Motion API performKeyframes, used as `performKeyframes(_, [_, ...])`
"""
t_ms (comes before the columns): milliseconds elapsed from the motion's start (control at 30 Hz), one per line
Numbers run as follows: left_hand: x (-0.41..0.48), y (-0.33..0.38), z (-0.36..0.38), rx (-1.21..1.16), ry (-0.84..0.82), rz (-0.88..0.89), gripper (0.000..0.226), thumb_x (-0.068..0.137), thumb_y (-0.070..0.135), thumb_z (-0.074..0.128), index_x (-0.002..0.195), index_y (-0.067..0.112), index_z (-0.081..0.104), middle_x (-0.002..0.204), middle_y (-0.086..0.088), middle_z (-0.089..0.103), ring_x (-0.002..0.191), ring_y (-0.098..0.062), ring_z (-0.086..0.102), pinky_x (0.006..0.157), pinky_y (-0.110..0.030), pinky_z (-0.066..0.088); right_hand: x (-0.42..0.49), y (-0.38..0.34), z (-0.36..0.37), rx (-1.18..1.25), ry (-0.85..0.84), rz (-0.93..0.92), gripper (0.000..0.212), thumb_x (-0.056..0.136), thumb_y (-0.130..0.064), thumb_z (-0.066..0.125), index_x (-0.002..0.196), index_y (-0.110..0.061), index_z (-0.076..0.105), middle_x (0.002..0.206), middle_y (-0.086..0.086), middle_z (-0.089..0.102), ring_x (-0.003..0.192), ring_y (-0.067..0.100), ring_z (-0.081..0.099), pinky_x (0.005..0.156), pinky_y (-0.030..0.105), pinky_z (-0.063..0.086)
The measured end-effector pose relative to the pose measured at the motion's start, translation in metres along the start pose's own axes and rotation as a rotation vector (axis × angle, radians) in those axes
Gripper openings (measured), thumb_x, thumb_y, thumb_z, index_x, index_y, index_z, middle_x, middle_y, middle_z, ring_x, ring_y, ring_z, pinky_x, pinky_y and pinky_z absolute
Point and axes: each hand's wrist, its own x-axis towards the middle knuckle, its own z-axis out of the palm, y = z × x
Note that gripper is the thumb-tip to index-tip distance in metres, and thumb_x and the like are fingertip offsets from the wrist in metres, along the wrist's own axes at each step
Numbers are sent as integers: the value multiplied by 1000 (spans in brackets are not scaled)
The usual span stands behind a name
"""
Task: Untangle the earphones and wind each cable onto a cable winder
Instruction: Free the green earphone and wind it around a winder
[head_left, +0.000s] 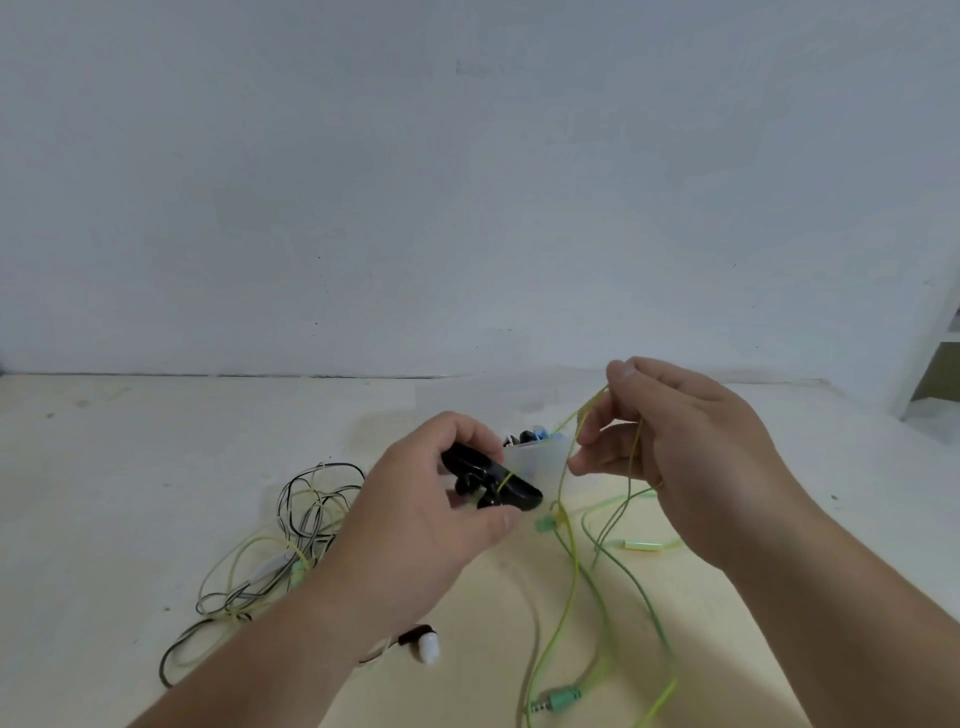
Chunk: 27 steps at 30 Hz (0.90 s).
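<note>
Now the table (104, 467) holds a messy pile of cables (291, 540); the right hand (691, 457) pinches the green cable (573, 566), which hangs down to the table and looks soft, light and slippery; the left hand (431, 499) curls round the small black winder (511, 488), hard and easy to hold by its ends.

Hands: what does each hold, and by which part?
Left hand grips the black winder at one end; right hand pinches the green cable mid-length.

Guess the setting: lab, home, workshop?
Likely a plain indoor room, can't narrow further: bare white wall, pale wooden surface butted against it, white shelf frame at the right edge.
</note>
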Motion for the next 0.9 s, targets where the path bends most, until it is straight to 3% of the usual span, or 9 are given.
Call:
performKeyframes(67, [1,1,-3,83,92,31,39,66,17,88,92,35,65,90,17,69,79,-2,60,75,-16,48,0,1,-1,-45,-21,-29,31,101,-19,50,76,-2,56,66,12,63,56,31,63,69,41,55])
performKeyframes(133, [2,2,-5,100,129,36,38,66,18,88,90,36,64,87,14,68,69,-1,54,63,-12,42,-2,1,1,-48,-52,-52,31,101,-17,49,74,-2,56,67,13,64,57,32,63,68,40,53])
performKeyframes(200, [2,1,-4,68,110,15,40,66,20,89,91,38,64,87,10,69,69,-7,57,68,-19,47,-5,0,3,-39,-106,-58,34,100,-16,49,68,-6,56,68,15,65,60,34,64,68,40,54])
performKeyframes(300, [1,0,0,2,55,16,40,60,31,85,93,38,65,90,9,72,85,-14,68,84,-36,56,-8,0,7,-34,-203,-31,33,101,-15,48,69,-6,55,71,19,67,65,36,67,69,37,57])
performKeyframes(500, [3,-4,2,-91,26,14,50,48,47,83,96,39,68,92,5,75,87,-18,71,86,-47,57,-10,0,8,-44,-282,-88,44,100,-16,49,58,-19,60,78,24,71,73,33,68,78,39,59])
performKeyframes(600, [4,-4,2,-147,19,8,47,49,41,84,94,37,70,95,2,75,88,-21,73,86,-47,58,-7,4,5,-94,-314,-105,30,92,-26,52,74,-3,59,84,19,74,79,28,69,75,34,54])
performKeyframes(700, [6,-4,-1,-158,24,4,38,57,28,82,92,38,71,93,2,75,85,-19,74,81,-37,58,-4,5,2,-122,-319,-95,38,89,-29,50,82,8,53,88,16,75,80,26,68,73,34,48])
performKeyframes(800, [6,-5,-3,-162,-9,-11,34,61,23,77,93,35,72,91,4,76,84,-17,73,79,-31,55,-5,6,4,-145,-303,-108,34,90,-31,49,80,1,56,90,14,76,91,28,67,78,39,46])
performKeyframes(900, [4,-4,-1,-197,-53,-35,36,63,18,74,99,24,72,99,4,74,91,-18,73,89,-41,58,-4,8,6,-146,-273,-88,32,98,-27,50,79,-2,56,92,13,76,102,28,68,94,48,48])
